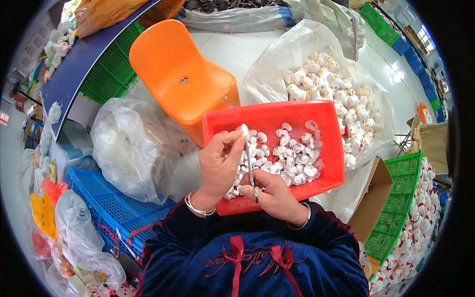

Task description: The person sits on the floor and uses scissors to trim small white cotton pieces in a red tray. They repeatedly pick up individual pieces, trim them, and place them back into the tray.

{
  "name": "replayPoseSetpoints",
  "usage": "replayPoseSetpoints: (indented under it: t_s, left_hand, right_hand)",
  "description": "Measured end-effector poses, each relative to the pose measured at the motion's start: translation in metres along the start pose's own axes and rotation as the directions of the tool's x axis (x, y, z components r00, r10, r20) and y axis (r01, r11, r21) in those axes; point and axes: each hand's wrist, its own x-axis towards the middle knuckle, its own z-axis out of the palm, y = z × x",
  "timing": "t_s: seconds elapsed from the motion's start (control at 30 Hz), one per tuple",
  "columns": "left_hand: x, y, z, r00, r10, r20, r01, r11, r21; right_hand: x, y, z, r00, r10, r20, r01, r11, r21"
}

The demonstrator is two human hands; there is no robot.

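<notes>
My left hand (218, 161) pinches a small white fabric piece (245, 129) between thumb and fingertips, over the left part of a red plastic tub (332, 148). In my right hand (275, 197) is a long, thin metal tool with finger rings, which looks like forceps (250, 168). Its narrow end points up to the white piece; the fingers hide whether its jaws grip it. Below the hands, many small rounded white pieces (261, 151) lie in the tub's left part. Another heap of white pieces (299, 161), looking flatter and more crumpled, lies on the right.
An orange chair (168, 74) stands beyond the tub. To the right is a clear bag of white plush pieces (354, 109), with a cardboard box (371, 198) and green crate (396, 213) nearer. Left are a stuffed plastic bag (131, 148) and blue crate (116, 203).
</notes>
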Motion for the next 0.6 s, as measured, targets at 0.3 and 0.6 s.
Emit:
replayPoseSetpoints:
  t_s: [0.3,0.6]
  left_hand:
    - [0.021,0.024,-0.014,0.933,-0.336,0.129,0.336,0.942,0.023]
    - [0.019,0.02,-0.016,0.953,-0.287,0.099,0.277,0.956,0.097]
  right_hand:
    - [0.006,0.011,-0.035,0.961,-0.261,-0.093,0.066,0.541,-0.838]
    - [0.009,-0.011,-0.057,0.927,-0.376,-0.013,0.152,0.407,-0.901]
